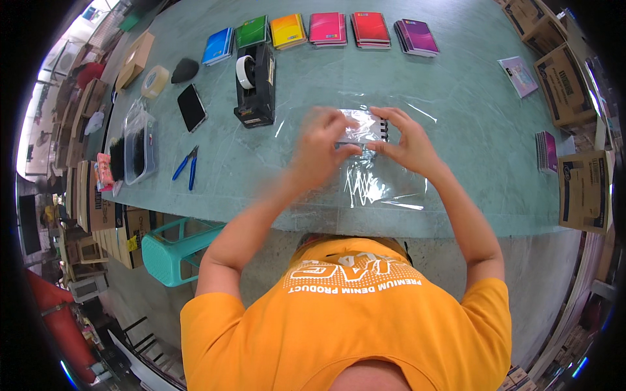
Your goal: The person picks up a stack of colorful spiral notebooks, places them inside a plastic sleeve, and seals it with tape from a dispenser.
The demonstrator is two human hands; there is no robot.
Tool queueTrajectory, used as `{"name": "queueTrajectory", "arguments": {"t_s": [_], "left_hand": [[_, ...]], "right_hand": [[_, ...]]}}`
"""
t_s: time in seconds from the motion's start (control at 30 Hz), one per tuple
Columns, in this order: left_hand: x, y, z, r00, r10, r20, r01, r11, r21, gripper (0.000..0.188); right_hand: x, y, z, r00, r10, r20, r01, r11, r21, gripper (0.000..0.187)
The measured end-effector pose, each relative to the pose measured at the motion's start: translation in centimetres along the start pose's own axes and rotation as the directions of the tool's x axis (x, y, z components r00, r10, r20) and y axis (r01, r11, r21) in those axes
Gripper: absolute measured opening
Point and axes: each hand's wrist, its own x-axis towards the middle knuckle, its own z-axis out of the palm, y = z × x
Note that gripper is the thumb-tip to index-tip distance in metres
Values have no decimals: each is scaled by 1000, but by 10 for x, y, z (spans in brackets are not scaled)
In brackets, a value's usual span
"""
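Observation:
A small spiral notebook (360, 131) with a pale page or cover and a black coil along its right side lies on the table in front of me. Clear plastic film (385, 186) spreads beneath and around it, glinting with reflections. My right hand (409, 144) grips the coil side, thumb at the near corner and fingers at the far one. At the notebook's left end is my left hand (321, 142), its fingers curled over the film and its thumb pointing right. Motion blurs that hand, so I cannot make out whether it pinches anything.
Coloured notebook stacks (327, 29) line the far side. Left of my hands stand a black tape dispenser (255, 91), a phone (192, 107), blue-handled cutters (186, 167) and a plastic tub (141, 153). Cardboard boxes (585, 191) flank the right edge; a turquoise stool (171, 257) sits below left.

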Motion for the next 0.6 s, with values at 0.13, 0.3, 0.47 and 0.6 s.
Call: {"name": "queueTrajectory", "arguments": {"t_s": [0.13, 0.3, 0.47, 0.6], "left_hand": [[35, -32, -13, 967, -171, 191, 198, 971, -132, 38], [55, -36, -14, 856, -45, 515, 123, 985, -119, 28], [52, -20, -11, 822, -10, 570, -58, 993, 102, 25], [30, 2, -21, 847, 32, 530, -98, 990, 97, 19]], "right_hand": [[15, -7, -8, 982, 164, 97, -170, 984, 57, 49], [31, -18, -16, 988, 83, 130, -66, 989, -131, 29], [36, -22, -11, 974, -66, 218, 127, 951, -282, 16], [22, -30, 7, 958, -224, 179, 286, 792, -539, 11]]}}
